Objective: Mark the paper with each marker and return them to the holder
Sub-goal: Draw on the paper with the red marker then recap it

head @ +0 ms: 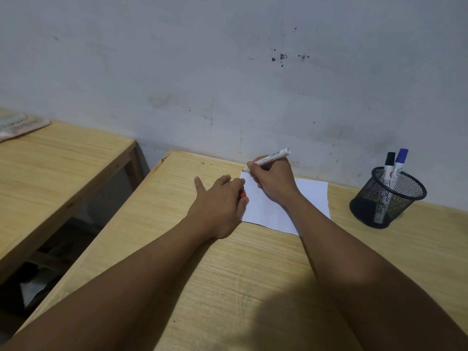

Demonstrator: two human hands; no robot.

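Step in hand, as judged: marking the sheet with the red marker. To do it well, the sheet should stay pinned flat while the tip makes a short, light stroke inside the paper's edge, since the tip sits at the far left corner and a slip would mark the wooden desk (pixel 228 274).

Left to right:

1. Left hand (pixel 217 206): lies palm down on the desk at the paper's left edge. The thumb is spread out to the left; the other fingers (pixel 234 182) are curled together, their tips touching the sheet. A small red piece, likely the red cap (pixel 243 195), shows from under them, so the hand appears closed over it while steadying the sheet.

2. White paper (pixel 311 196): flat on the desk, near the wall, between the left hand and the holder. No mark on it can be made out.

3. Right hand (pixel 272 181): rests on the paper, fingers pressed together in a writing pinch around the red marker (pixel 272 156). The barrel slants up to the right; the red tip meets the paper's far left corner.

4. Black mesh holder (pixel 372 211): upright, well apart from the paper. It holds 2 capped markers, a black marker (pixel 389 164) and a blue marker (pixel 400 163), both leaning. Judged: these 2 remain to be used.
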